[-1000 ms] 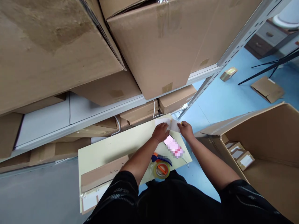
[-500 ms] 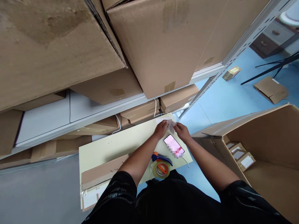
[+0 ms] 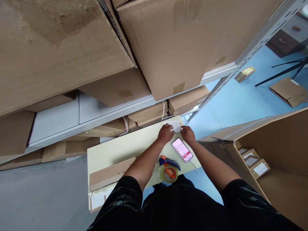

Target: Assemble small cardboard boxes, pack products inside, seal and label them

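Observation:
Both my hands rest on a small white paper sheet [image 3: 175, 127] at the far right corner of a pale yellow table [image 3: 120, 150]. My left hand [image 3: 165, 133] presses its left side and my right hand [image 3: 188, 134] holds its right edge. A phone [image 3: 182, 149] with a lit pink screen lies just in front of my hands, a white cable running from it. Nearer to me lies a tape dispenser [image 3: 169, 169] with an orange core and a blue handle.
A flat cardboard box [image 3: 109, 175] lies on the table's left side. Metal shelving [image 3: 115, 110] loaded with large cardboard boxes [image 3: 168, 48] stands right behind the table. An open carton [image 3: 276, 157] holding several small boxes stands at my right on the blue floor.
The white paper has come down from a slightly raised hold onto the table corner. Both hands moved closer together on it. The view shifted a little.

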`<state>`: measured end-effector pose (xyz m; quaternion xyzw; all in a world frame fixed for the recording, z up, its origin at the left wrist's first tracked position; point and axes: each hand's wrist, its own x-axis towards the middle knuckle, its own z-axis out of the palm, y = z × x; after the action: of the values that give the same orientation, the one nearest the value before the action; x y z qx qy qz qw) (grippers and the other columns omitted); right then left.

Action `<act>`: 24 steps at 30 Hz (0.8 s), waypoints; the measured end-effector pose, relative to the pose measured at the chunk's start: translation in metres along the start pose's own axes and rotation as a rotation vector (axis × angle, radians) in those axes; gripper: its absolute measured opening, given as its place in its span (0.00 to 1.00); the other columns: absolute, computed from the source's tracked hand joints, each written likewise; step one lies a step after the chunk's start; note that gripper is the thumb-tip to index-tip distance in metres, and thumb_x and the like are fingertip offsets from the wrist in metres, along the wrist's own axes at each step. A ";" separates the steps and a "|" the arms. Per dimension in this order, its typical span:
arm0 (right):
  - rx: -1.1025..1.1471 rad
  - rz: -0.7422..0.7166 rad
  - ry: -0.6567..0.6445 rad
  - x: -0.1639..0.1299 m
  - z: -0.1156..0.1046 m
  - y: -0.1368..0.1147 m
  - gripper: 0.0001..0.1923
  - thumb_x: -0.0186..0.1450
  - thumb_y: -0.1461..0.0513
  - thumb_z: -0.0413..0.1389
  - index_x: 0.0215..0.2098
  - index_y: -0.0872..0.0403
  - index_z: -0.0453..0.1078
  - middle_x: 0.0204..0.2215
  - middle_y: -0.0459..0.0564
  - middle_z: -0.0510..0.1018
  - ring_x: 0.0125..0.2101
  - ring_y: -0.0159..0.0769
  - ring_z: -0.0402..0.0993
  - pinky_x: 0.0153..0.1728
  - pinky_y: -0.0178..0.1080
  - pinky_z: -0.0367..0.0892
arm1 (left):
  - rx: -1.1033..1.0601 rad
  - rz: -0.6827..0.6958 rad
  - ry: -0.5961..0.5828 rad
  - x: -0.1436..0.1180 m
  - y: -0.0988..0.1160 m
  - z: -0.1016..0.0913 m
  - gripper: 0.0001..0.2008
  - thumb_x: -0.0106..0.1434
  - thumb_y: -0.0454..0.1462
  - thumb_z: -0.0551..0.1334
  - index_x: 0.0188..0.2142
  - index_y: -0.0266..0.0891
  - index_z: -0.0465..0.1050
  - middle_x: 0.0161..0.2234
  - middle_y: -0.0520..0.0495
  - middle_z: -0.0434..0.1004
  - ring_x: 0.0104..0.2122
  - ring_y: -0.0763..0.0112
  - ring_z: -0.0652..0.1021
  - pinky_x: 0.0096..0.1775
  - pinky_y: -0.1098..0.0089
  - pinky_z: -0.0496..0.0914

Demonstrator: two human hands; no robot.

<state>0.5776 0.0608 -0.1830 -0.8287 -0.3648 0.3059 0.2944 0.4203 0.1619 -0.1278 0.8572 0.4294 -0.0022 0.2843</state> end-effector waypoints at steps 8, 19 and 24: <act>0.086 0.051 0.042 0.001 0.008 0.004 0.26 0.57 0.67 0.51 0.53 0.57 0.76 0.45 0.57 0.78 0.46 0.45 0.76 0.53 0.46 0.70 | -0.109 -0.163 -0.125 0.024 0.031 0.026 0.11 0.65 0.43 0.64 0.43 0.39 0.75 0.48 0.40 0.78 0.48 0.58 0.77 0.45 0.65 0.69; 0.351 -0.011 0.009 -0.001 0.004 0.004 0.25 0.53 0.66 0.48 0.45 0.51 0.78 0.43 0.50 0.80 0.46 0.40 0.76 0.55 0.44 0.69 | -0.284 -0.309 -0.161 0.033 0.025 0.015 0.12 0.62 0.47 0.68 0.33 0.42 0.74 0.37 0.48 0.82 0.37 0.64 0.80 0.36 0.69 0.68; 0.574 0.143 -0.092 -0.001 0.001 0.001 0.24 0.48 0.63 0.50 0.42 0.52 0.77 0.41 0.49 0.81 0.42 0.41 0.75 0.47 0.44 0.71 | -0.247 -0.324 -0.176 0.033 0.026 0.013 0.18 0.57 0.52 0.71 0.32 0.42 0.74 0.34 0.48 0.82 0.33 0.64 0.79 0.33 0.68 0.68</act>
<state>0.5766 0.0600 -0.1837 -0.7205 -0.2171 0.4536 0.4775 0.4633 0.1677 -0.1339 0.7321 0.5320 -0.0701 0.4196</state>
